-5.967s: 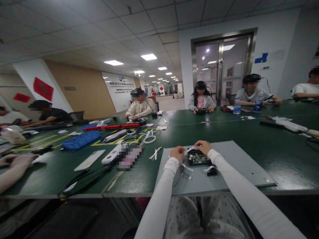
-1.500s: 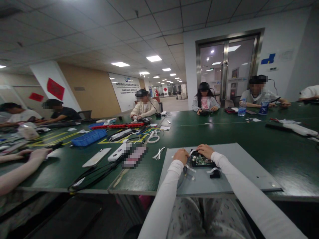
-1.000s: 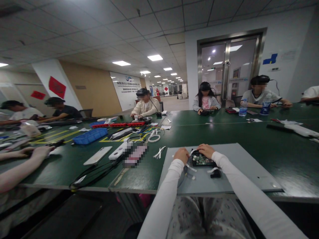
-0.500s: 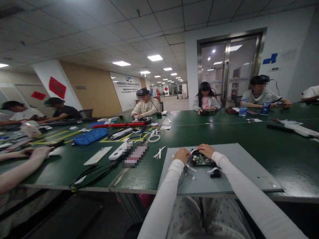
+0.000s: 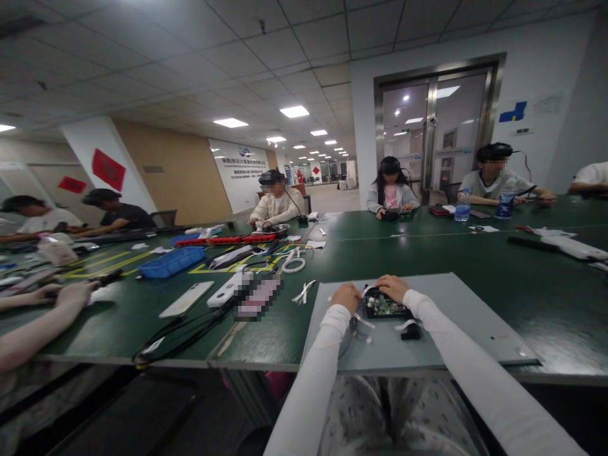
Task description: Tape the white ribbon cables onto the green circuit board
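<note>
On the green table (image 5: 475, 253), left to right: a blue tray (image 5: 175, 266), a white phone (image 5: 187, 299) and crossed white strips (image 5: 304, 292). My left hand (image 5: 346, 297) bends its fingers at the upper left corner of a black box (image 5: 387, 315); a white band (image 5: 366, 290) shows at their tips, but I cannot tell whether they pinch it. The box, its circuit board (image 5: 382, 305) exposed, lies on a grey panel (image 5: 456, 329). My right hand (image 5: 393, 288) curls over its far edge, grip hidden; nearer me lies a black block (image 5: 411, 332).
</note>
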`<state>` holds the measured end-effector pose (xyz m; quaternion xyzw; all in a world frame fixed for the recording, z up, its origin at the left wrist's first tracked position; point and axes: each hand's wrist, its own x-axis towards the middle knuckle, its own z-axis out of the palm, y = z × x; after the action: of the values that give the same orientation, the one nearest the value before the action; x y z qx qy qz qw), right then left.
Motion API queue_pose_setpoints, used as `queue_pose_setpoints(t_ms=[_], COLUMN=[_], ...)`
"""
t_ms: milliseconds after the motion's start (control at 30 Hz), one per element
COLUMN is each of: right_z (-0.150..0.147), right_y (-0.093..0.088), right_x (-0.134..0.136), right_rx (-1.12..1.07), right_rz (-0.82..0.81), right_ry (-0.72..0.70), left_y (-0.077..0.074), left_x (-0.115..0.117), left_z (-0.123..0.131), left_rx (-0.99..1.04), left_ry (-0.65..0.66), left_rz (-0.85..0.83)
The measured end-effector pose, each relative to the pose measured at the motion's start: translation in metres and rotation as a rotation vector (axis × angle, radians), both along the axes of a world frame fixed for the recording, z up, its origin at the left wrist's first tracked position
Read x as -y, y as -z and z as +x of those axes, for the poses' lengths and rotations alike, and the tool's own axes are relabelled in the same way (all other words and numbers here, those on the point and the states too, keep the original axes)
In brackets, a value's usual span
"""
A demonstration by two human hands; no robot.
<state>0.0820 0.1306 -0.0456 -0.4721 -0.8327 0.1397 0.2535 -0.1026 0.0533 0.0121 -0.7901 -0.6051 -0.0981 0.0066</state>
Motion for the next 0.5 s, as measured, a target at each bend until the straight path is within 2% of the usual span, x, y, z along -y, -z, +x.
queue_pose_setpoints(t_ms=[267, 400, 500], right_z=[0.003, 0.016, 0.034], right_y=[-0.007, -0.022, -0.036], right_x=[0.005, 0.014, 0.03], right_rx=[0.011, -0.002, 0.003], right_rz=[0.013, 0.037, 0.066], right_ry=[0.035, 0.077, 0.053], left_y=[-0.007, -0.012, -0.019], left_x=[0.008, 0.014, 0.02], left_z=[0.0, -0.003, -0.009], left_rx=[-0.029, -0.052, -0.067], left_ry=[-0.018, -0.022, -0.03], left_rz=[-0.043, -0.045, -0.027])
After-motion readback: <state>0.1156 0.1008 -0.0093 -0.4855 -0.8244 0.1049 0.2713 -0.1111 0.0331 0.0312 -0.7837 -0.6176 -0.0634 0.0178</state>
